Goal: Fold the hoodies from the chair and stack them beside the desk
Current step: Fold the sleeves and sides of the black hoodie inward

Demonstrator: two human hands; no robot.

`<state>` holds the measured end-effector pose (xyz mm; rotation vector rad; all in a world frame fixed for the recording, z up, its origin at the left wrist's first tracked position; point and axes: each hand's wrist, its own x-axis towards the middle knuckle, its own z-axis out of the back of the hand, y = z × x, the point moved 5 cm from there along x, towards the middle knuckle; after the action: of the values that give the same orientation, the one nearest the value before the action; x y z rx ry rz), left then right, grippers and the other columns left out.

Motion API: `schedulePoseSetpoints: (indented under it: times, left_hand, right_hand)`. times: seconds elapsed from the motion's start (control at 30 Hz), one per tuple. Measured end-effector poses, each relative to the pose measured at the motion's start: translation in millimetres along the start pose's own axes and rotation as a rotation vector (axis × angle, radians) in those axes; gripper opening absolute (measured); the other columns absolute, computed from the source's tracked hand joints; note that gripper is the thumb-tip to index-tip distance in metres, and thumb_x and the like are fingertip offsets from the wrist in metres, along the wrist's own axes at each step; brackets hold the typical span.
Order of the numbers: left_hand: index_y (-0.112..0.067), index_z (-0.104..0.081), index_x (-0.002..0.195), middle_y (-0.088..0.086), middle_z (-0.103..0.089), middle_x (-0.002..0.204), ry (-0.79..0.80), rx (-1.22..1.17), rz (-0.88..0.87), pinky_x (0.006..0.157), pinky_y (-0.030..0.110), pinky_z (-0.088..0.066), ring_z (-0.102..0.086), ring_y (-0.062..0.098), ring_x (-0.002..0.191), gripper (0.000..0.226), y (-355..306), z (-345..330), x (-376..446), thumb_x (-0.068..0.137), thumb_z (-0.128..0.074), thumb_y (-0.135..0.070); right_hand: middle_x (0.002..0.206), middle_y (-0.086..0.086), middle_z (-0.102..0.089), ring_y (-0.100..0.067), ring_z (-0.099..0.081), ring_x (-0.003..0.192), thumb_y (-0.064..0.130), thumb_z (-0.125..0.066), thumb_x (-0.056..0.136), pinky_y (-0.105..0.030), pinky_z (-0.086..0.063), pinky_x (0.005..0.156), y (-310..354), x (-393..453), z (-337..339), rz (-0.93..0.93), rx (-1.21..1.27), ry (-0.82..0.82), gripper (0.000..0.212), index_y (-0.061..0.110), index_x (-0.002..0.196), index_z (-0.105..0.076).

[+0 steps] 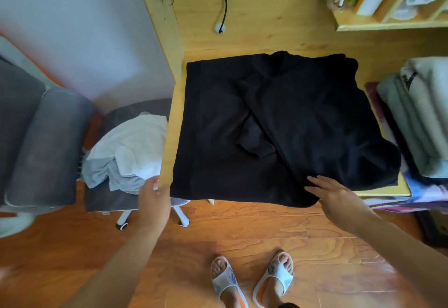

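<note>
1. At far left, a grey chair point(43, 138) stands on the wood floor point(254, 230) beside a white wall point(72, 29); its back is cut off by the frame edge, and a crumpled white hoodie point(128, 147) lies on the seat.
2. The left hand point(154, 197) reaches to the near-left corner of the desk point(254, 17), at the corner of a black hoodie point(278, 123). The fingertips are hidden behind the edge, so whether they grip the cloth or the wood cannot be told.
3. The black hoodie lies spread flat across the desk, one sleeve folded diagonally over the body, its near hem hanging just over the front edge. Its dark folds are hard to read, and the hood cannot be made out.
4. The right hand point(337, 196) rests flat and relaxed on the hoodie's near-right part, fingers straight and pointing left, holding nothing.
5. A black cable point(224, 4) runs down the desk's back panel to a white plug.
6. At right, a stack point(417, 114) of folded pale garments lies beside the black hoodie, cut off by the frame edge; what it rests on is unclear.
7. A shelf point(392, 25) above holds blurred boxes and a figure.
8. Below, two feet in white slippers point(252, 281) stand on the floor.
</note>
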<state>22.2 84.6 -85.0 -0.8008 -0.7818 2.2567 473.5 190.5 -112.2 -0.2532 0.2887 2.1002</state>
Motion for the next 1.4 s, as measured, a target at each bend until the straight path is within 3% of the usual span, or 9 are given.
schedulePoseSetpoints:
  times: [0.07,0.17,0.37,0.5,0.73,0.97,1.1,1.3,1.4]
  left_hand:
    - [0.008,-0.059,0.096,0.013,-0.054,0.084,0.066,-0.075,0.142,0.074,0.047,-0.045,-0.054,0.043,0.085,0.04,-17,-8,29,0.09,-0.038,-0.026]
    - [0.002,-0.065,0.091,0.025,-0.066,0.098,0.173,-0.129,0.288,0.08,0.046,-0.052,-0.063,0.041,0.093,0.024,-31,-24,73,0.091,-0.049,-0.016]
    - [-0.009,-0.069,0.103,0.01,-0.066,0.1,0.496,0.002,0.348,0.064,0.026,-0.04,-0.057,0.018,0.078,0.037,-50,-19,101,0.097,-0.038,0.01]
    - [-0.011,-0.069,0.113,0.009,-0.059,0.082,0.648,0.066,0.322,0.047,0.022,-0.027,-0.046,0.014,0.057,0.03,-42,-15,95,0.101,-0.045,0.003]
    - [-0.009,-0.046,0.079,0.004,-0.025,0.064,0.45,0.242,0.257,0.047,0.025,-0.021,-0.021,0.017,0.05,0.021,-38,-36,95,0.099,-0.046,-0.014]
    - [-0.007,-0.062,0.084,0.017,-0.06,0.086,0.247,-0.01,0.272,0.068,0.038,-0.047,-0.058,0.033,0.075,0.014,-34,-24,109,0.094,-0.057,-0.014]
    - [-0.007,-0.05,0.077,0.014,-0.047,0.072,0.144,-0.08,0.329,0.057,0.033,-0.037,-0.044,0.026,0.059,0.029,-9,1,121,0.096,-0.063,-0.025]
    - [-0.009,-0.052,0.131,0.02,-0.049,0.131,-0.042,0.267,-0.032,0.09,0.05,-0.046,-0.052,0.04,0.117,0.043,-22,-14,70,0.104,-0.045,-0.042]
    - [-0.018,-0.049,0.145,0.017,-0.043,0.147,-0.05,0.537,-0.655,0.104,0.054,-0.043,-0.043,0.039,0.134,0.059,-31,-33,9,0.095,-0.062,-0.046]
  right_hand:
    - [0.162,0.004,-0.029,-0.016,-0.026,0.15,0.005,-0.061,0.087,-0.029,-0.027,0.121,10,-2,4,-0.04,0.027,0.025,0.069,0.024,0.15,-0.044]
    - [0.162,0.009,-0.026,-0.012,-0.02,0.151,0.004,-0.055,0.089,-0.022,-0.02,0.12,16,1,10,-0.116,0.133,0.047,0.067,0.025,0.151,-0.041]
    - [0.147,0.006,-0.047,-0.019,-0.044,0.135,-0.005,-0.06,0.079,-0.026,-0.038,0.108,11,13,14,-0.181,0.231,0.023,0.063,0.023,0.135,-0.059]
    - [0.146,0.008,-0.041,-0.019,-0.039,0.135,0.012,-0.068,0.083,-0.032,-0.043,0.109,18,12,17,-0.175,0.153,0.067,0.078,0.025,0.154,-0.036]
    - [0.15,0.01,-0.033,-0.016,-0.029,0.139,0.025,-0.068,0.088,-0.033,-0.049,0.103,27,9,16,-0.239,0.091,0.088,0.081,0.03,0.157,-0.027]
    - [0.149,0.01,-0.03,-0.013,-0.029,0.137,0.027,-0.059,0.097,-0.029,-0.05,0.102,30,13,21,-0.253,-0.001,0.092,0.07,0.033,0.158,-0.024]
    - [0.152,0.008,-0.026,-0.015,-0.028,0.138,0.025,-0.052,0.1,-0.03,-0.049,0.104,36,13,21,-0.265,-0.075,0.103,0.068,0.032,0.159,-0.019]
    - [0.154,0.005,-0.023,-0.018,-0.026,0.14,0.03,-0.053,0.098,-0.031,-0.044,0.109,40,11,22,-0.272,-0.095,0.158,0.073,0.03,0.16,-0.014]
    - [0.157,0.004,-0.025,-0.02,-0.031,0.14,0.039,-0.058,0.095,-0.033,-0.037,0.114,39,10,28,-0.167,-0.153,0.199,0.083,0.029,0.161,-0.009]
